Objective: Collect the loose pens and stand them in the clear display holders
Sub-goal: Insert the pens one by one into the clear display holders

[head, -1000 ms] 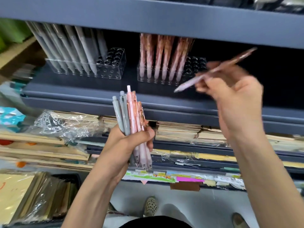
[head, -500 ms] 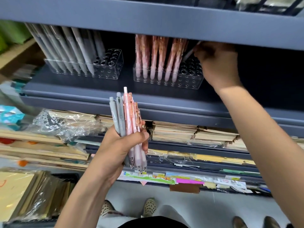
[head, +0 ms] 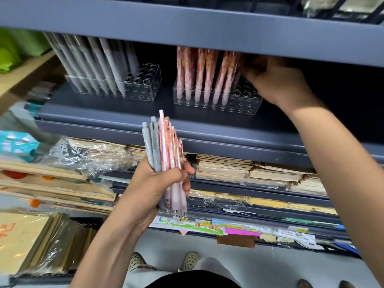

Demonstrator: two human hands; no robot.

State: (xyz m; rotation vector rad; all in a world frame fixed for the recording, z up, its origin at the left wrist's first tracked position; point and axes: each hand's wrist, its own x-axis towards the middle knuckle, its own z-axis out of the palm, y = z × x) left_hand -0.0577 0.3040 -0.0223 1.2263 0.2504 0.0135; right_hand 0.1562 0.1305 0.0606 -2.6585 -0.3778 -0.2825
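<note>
My left hand is shut on a bundle of loose pens, two grey and several pink, held upright below the shelf. On the shelf stands a clear holder with several pink pens in its left rows and open holes on the right. My right hand reaches under the upper shelf, fingers closed on the top of a pink pen at the right end of that row. A second clear holder to the left carries grey pens.
The upper shelf board hangs low over the holders. Below the shelf lip lie stacked notebooks, crumpled plastic wrap and a strip of price labels. Wrapped gold packs sit at the lower left. My shoes show on the floor.
My right hand carried a pink pen from mid-air into the shelf and lowered it at the pink holder's right side. The left hand with its bundle stayed nearly still.
</note>
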